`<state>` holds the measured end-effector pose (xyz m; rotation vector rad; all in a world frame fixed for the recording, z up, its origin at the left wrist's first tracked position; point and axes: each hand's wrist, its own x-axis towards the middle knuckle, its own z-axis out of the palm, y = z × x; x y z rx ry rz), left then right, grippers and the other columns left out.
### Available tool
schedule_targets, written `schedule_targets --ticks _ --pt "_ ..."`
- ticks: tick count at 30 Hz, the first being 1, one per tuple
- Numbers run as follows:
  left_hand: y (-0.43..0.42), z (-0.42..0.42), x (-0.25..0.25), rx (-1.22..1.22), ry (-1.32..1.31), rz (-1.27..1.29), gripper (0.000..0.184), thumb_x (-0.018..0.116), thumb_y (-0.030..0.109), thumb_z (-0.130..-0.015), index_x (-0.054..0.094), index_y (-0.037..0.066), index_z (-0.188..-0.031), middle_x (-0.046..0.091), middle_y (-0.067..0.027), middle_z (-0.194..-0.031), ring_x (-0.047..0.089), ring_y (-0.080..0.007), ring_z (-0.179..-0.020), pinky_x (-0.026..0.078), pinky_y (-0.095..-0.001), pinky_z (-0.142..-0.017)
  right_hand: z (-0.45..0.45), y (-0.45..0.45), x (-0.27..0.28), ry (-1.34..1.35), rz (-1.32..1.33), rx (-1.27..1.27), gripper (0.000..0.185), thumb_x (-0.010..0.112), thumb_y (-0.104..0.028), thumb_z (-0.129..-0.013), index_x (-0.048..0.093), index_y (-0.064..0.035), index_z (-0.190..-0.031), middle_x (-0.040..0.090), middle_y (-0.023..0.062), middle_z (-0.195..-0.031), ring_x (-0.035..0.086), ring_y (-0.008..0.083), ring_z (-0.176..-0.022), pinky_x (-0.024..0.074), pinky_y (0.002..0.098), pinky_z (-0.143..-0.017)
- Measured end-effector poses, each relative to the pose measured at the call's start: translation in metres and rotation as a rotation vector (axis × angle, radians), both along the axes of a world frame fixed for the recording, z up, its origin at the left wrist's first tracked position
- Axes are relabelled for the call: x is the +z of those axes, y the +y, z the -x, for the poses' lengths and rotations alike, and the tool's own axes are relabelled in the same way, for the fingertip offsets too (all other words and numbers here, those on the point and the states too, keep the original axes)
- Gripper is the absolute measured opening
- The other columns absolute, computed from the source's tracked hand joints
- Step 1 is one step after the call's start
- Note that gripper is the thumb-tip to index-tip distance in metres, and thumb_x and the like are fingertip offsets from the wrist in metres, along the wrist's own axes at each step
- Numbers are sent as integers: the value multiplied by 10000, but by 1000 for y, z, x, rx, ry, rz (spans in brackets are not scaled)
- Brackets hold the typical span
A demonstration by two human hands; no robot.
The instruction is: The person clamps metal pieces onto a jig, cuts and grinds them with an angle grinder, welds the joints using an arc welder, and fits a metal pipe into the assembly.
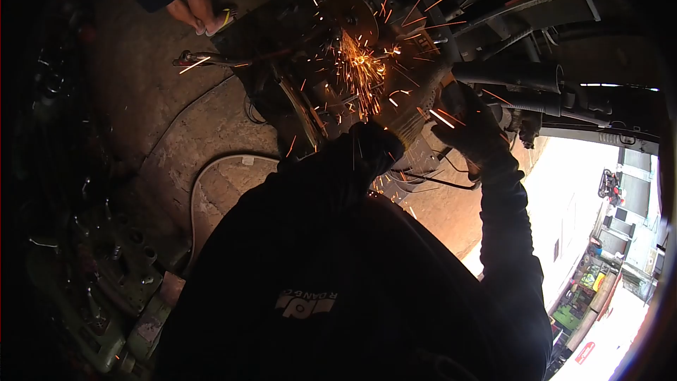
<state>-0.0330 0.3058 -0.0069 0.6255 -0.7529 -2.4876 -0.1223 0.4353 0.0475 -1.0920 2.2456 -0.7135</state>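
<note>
Sparks (363, 67) spray over a dark work area, right below a round disc (356, 21) that looks like a cutting or grinding wheel. My left hand (377, 148), in a dark glove, is closed beside a yellowish ridged piece (405, 127); shadow hides what its fingers hold. To its right, my gloved right hand (465, 120) is bent round something dark near the machine's body (430, 92). A yellow label with dark letters (425, 44) shows above that body. Where the wheel meets the work is lost in glare.
Another person's legs (194, 10) stand at the upper left. A hose (194, 197) and a thin cable (180, 113) cross the floor. Long metal bars and pipes (508, 77) fill the upper right. Green machinery (106, 296) with levers stands at the lower left.
</note>
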Motion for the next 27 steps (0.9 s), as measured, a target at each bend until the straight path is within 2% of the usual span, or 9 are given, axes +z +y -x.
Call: schedule_targets --ticks 2,5,11,14,15,17,19,24,27 --pt "-1 -2 3 -8 -16 7 250 728 199 -850 585 20 -952 536 -46 -684 545 -159 -473 502 -351 -395 -4 -3 5 16 24 33 893 840 -112 -720 402 -19 -1492 621 142 -1312 603 231 -1219 494 379 -1018" --pt "1 -3 4 -19 -35 6 255 731 205 -849 586 19 -948 536 -46 -681 545 -162 -467 504 -352 -397 -13 -8 13 -30 -46 -45 897 841 -118 -716 401 -15 -1491 614 152 -1326 597 230 -1226 491 378 -1021" --pt "2 -2 5 42 -32 23 279 737 225 -850 587 9 -943 538 -51 -666 555 -179 -457 511 -361 -403 -3 -1 0 99 -2 42 873 843 -156 -710 432 -19 -1469 611 163 -1323 607 256 -1209 495 377 -1016" --pt "1 0 3 97 1 35 295 741 237 -853 586 0 -939 541 -57 -654 567 -192 -455 515 -365 -403 3 -8 -3 66 -119 -22 892 847 -172 -708 423 -30 -1480 611 169 -1316 604 271 -1222 496 386 -1022" --pt "0 0 3 85 -13 41 294 742 237 -854 587 0 -936 541 -58 -652 569 -191 -456 513 -361 -399 12 -1 -23 -94 -11 -116 888 845 -172 -709 425 -35 -1479 613 172 -1313 617 269 -1199 511 386 -999" --pt "-2 -4 8 52 -48 53 293 744 236 -857 588 -1 -929 541 -59 -649 572 -190 -457 510 -355 -393 4 -8 -14 -250 100 -205 885 843 -172 -710 427 -39 -1479 615 175 -1310 631 266 -1176 526 386 -975" --pt "-4 -9 13 26 -74 70 291 746 236 -860 590 -2 -921 541 -61 -646 575 -189 -458 507 -348 -386 -8 -12 9 99 17 15 880 854 -189 -713 433 -38 -1471 612 169 -1313 638 270 -1163 534 384 -961" --pt "-7 -21 37 -8 -144 124 289 752 235 -867 593 -4 -903 541 -66 -638 584 -186 -461 499 -331 -370 6 -2 -7 129 -24 53 906 854 -195 -717 409 -36 -1490 603 171 -1330 604 281 -1226 503 388 -1013" --pt "-1 -3 8 53 40 29 264 746 213 -878 604 -5 -921 552 -73 -654 574 -173 -457 495 -310 -371 2 -1 -4 95 -36 53 928 850 -187 -722 384 -30 -1509 591 177 -1354 577 279 -1269 481 383 -1047"
